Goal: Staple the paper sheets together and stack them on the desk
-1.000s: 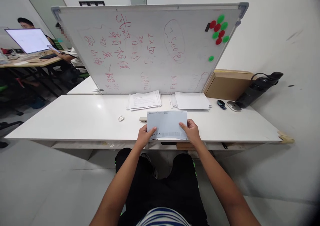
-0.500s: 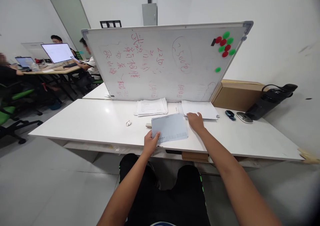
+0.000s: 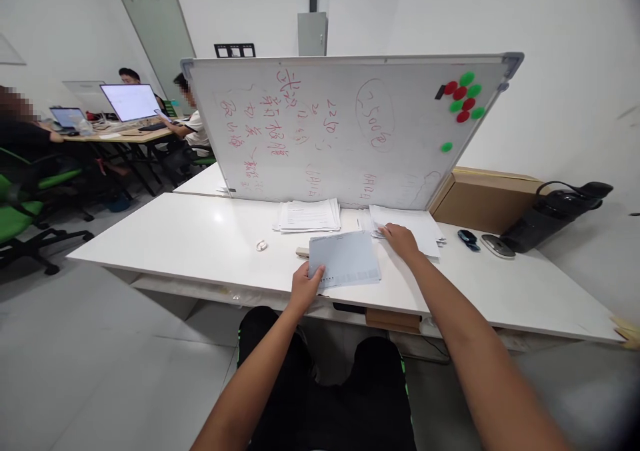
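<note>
My left hand (image 3: pixel 307 288) is closed on the lower left corner of a thin stack of pale blue-grey papers (image 3: pixel 345 259), thumb on top. The stack lies at a slight tilt over the front of the white desk. My right hand (image 3: pixel 401 240) is at the near left edge of a pile of white papers (image 3: pixel 420 224), with thumb and fingers pinching the edge of a white sheet. Behind the blue-grey papers lies a second pile of printed papers (image 3: pixel 310 215). A small beige object (image 3: pixel 302 252), perhaps a stapler, is partly hidden by the blue-grey papers.
A whiteboard (image 3: pixel 340 124) with red writing and magnets stands along the desk's back (image 3: pixel 200 231). At right are a cardboard box (image 3: pixel 493 201), a dark bottle (image 3: pixel 550 218), a computer mouse (image 3: pixel 497 246) and a small dark item (image 3: pixel 468 239). A white ring-like roll (image 3: pixel 261 245) lies left. People sit farther back.
The view has shifted slightly, so everything sits a little farther right. A white sheet at my right hand now sticks out askew from the pile's near side. My left hand keeps its hold.
</note>
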Demonstrator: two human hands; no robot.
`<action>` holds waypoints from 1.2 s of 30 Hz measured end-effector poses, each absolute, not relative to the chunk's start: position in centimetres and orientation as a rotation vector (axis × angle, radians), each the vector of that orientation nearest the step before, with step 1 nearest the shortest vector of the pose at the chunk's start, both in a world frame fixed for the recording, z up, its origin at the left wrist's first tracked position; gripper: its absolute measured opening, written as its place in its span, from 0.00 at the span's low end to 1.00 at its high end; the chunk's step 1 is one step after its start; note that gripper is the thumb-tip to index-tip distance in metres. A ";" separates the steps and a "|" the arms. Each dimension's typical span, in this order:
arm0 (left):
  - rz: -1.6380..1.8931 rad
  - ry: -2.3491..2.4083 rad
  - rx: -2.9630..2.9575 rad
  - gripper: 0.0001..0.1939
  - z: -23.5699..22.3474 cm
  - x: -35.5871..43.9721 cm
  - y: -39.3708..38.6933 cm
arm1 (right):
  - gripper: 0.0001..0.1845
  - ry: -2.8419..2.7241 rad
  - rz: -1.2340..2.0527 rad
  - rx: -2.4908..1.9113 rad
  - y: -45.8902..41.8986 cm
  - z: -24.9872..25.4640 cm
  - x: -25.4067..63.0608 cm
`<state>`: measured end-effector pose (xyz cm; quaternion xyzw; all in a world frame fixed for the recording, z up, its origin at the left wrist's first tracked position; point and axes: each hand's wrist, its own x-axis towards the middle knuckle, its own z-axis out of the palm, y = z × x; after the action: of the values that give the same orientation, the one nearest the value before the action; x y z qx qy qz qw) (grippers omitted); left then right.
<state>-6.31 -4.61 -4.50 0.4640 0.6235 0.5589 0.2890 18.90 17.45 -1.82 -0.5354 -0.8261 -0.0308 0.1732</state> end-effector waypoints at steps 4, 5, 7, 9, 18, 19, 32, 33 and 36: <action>1.491 1.649 1.230 0.19 -4.5 -6.3 -4.6 | 0.20 -2.272 -0.040 -1.497 17.6 -1.0 19.4; 1.491 1.647 1.228 0.19 -4.5 -6.3 -4.6 | 0.20 -2.237 -0.054 -1.489 17.5 -0.6 19.5; 1.494 1.641 1.237 0.19 -4.4 -6.3 -4.6 | 0.22 -2.037 -0.112 -1.455 17.1 0.4 19.8; 1.499 1.647 1.245 0.18 -4.4 -6.3 -4.6 | 0.24 -1.632 -0.134 -1.381 15.9 1.8 20.0; 1.516 1.656 1.259 0.19 -4.7 -6.3 -4.5 | 0.20 -0.694 0.867 -0.845 1.8 3.0 19.7; 1.524 1.644 1.249 0.20 -4.8 -6.4 -4.4 | 0.22 -0.681 0.975 -0.849 0.8 2.1 19.6; 1.473 1.485 1.138 0.26 -4.0 -7.5 -3.9 | 0.31 -1.200 1.311 -1.282 -3.6 -4.1 16.4; 1.464 1.473 1.119 0.26 -3.9 -7.6 -3.9 | 0.32 -1.226 1.277 -1.295 -3.5 -4.0 16.2; 1.416 1.421 1.087 0.28 -3.7 -7.9 -3.8 | 0.32 -1.262 1.212 -1.315 -2.9 -4.0 16.0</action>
<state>-7.94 -3.83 -3.71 0.4331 0.5661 0.5642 0.4167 15.99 -2.87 -4.05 -0.5339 -0.5124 0.4921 0.4584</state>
